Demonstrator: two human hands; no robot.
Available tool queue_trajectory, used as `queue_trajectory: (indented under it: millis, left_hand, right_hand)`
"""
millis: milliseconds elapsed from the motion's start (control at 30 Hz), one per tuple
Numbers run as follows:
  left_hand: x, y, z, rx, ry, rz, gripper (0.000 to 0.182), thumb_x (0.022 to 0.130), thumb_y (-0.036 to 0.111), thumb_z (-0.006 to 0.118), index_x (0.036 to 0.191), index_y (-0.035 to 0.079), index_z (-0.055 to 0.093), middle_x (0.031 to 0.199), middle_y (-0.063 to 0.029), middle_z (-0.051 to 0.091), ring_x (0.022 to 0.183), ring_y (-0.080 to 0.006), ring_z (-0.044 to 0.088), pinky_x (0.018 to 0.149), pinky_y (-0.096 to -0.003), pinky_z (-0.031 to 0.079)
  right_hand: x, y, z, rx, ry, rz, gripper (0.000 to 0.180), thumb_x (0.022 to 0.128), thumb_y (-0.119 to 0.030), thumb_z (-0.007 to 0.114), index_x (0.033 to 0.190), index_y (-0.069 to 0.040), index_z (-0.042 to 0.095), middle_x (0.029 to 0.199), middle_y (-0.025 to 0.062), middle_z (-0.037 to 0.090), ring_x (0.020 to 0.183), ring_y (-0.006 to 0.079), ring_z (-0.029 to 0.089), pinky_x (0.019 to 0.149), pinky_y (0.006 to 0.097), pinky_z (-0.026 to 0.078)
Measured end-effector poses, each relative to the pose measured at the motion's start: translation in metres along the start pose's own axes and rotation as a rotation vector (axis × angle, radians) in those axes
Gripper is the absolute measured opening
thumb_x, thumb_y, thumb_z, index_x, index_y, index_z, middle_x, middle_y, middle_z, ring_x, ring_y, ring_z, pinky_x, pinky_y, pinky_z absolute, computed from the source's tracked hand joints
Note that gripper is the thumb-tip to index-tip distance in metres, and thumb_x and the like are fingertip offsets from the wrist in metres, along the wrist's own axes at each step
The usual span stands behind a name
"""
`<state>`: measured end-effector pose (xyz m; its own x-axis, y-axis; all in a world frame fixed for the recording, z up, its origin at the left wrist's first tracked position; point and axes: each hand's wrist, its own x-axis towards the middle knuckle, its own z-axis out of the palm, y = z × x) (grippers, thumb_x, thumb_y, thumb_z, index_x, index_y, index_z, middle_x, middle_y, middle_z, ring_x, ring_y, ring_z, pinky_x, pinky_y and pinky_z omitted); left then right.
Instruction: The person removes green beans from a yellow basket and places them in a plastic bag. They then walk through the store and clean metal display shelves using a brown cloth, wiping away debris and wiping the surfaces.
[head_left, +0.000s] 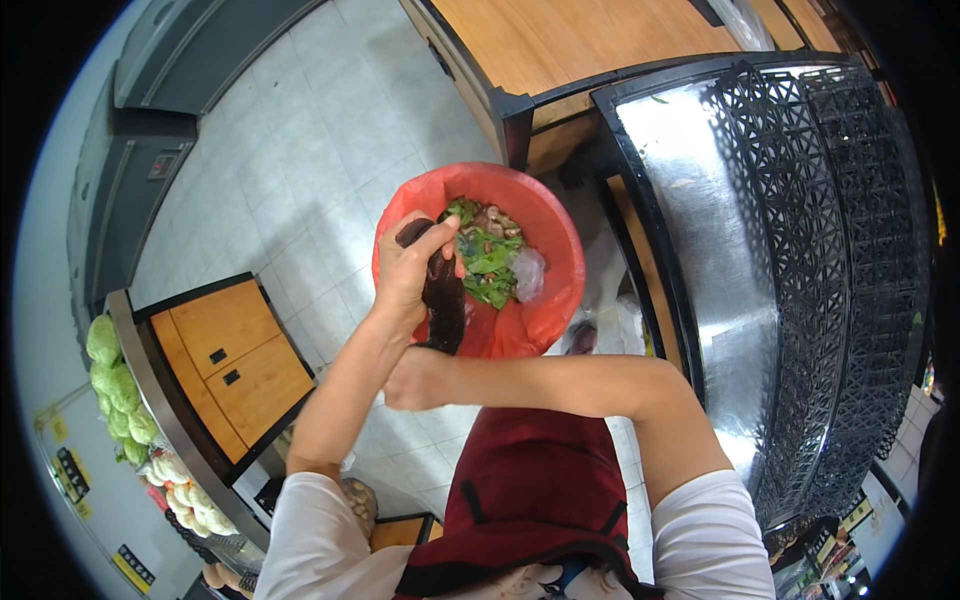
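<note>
A dark brown twisted cloth (444, 296), wet-looking, stretches between my two fists over a bin (556, 225) lined with a red plastic bag. My left hand (411, 259) grips its upper end, thumb laid across it. The lower end runs into my right fist (420, 377), with that forearm crossing in front of my body; the fingers there are partly hidden. Inside the bin lie green leaf scraps (489, 259), brownish scraps (495, 221) and a crumpled clear plastic bag (529, 274).
To the right stands a metal-topped counter (675, 217) bearing black plastic grating (802, 262). A wooden cabinet (232, 360) and a shelf of green vegetables (120, 386) are at left. Grey chiller units (150, 180) line the upper left. Pale floor tiles (322, 135) lie beyond the bin.
</note>
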<state>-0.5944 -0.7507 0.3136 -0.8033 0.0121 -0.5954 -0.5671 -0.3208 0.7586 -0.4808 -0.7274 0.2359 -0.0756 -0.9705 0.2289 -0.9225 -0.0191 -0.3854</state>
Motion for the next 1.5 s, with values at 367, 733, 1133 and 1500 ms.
queue_trajectory:
  millis: [367, 733, 1133, 1500]
  left_hand:
    - [0.019, -0.087, -0.044, -0.337, 0.575, 0.004, 0.026, 0.081, 0.014, 0.071, 0.066, 0.007, 0.051, 0.060, -0.0033, 0.050, 0.054, -0.0170, 0.055, 0.052, -0.0295, 0.044]
    - [0.044, -0.116, -0.192, -0.514, 0.331, -0.228, 0.011, 0.088, 0.019, 0.061, 0.088, 0.009, 0.059, 0.081, -0.0079, 0.064, 0.071, -0.0211, 0.063, 0.062, -0.0370, 0.054]
    - [0.010, -0.045, -0.019, 0.776, -0.548, -0.005, 0.046, 0.064, 0.010, 0.083, 0.107, 0.007, 0.066, 0.111, -0.0056, 0.058, 0.107, -0.0196, 0.054, 0.096, -0.0322, 0.041]
    - [0.095, 0.043, 0.195, 1.553, -0.215, 1.353, 0.047, 0.062, 0.004, 0.077, 0.106, 0.010, 0.063, 0.126, -0.0154, 0.047, 0.118, -0.0360, 0.042, 0.101, -0.0485, 0.033]
  right_hand:
    - [-0.012, 0.055, 0.151, 0.187, -0.470, 0.305, 0.026, 0.085, -0.021, 0.050, 0.107, -0.011, 0.061, 0.106, 0.0046, 0.061, 0.107, 0.0206, 0.053, 0.093, 0.0371, 0.040]
    - [-0.100, 0.049, 0.022, 0.008, 0.402, 0.722, 0.015, 0.085, -0.016, 0.053, 0.095, -0.005, 0.050, 0.097, 0.0162, 0.059, 0.098, 0.0316, 0.058, 0.086, 0.0429, 0.045]
    - [-0.227, 0.003, -0.154, 1.561, 1.391, 1.107, 0.053, 0.077, -0.023, 0.077, 0.120, -0.007, 0.051, 0.115, 0.0050, 0.054, 0.105, 0.0157, 0.052, 0.092, 0.0293, 0.042]
    - [-0.314, -0.031, -0.191, -0.340, 1.157, 1.832, 0.068, 0.076, -0.011, 0.073, 0.134, -0.004, 0.039, 0.130, 0.0199, 0.045, 0.122, 0.0356, 0.043, 0.104, 0.0408, 0.035]
